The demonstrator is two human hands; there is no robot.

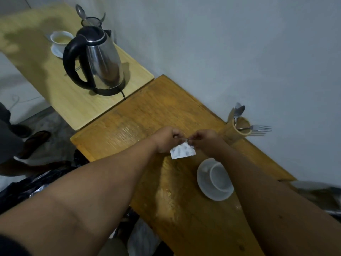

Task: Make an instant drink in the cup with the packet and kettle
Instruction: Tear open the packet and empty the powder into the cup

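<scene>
A small white packet [182, 152] hangs between my hands above the darker wooden table [140, 117]. My left hand [168, 138] and my right hand [204, 138] both pinch its top edge, fingertips close together. Below and to the right, an empty white cup [220, 177] stands on a white saucer [203, 179], partly hidden by my right forearm. The steel kettle [99, 60] with a black handle sits on its base on the lighter table at the upper left, well away from my hands.
A wooden holder [237, 130] with spoons and forks stands by the wall to the right. Another cup [60, 36] with a pale drink and a mesh cutlery holder [91, 22] sit behind the kettle. Black bags [36, 183] and someone's feet lie on the floor to the left.
</scene>
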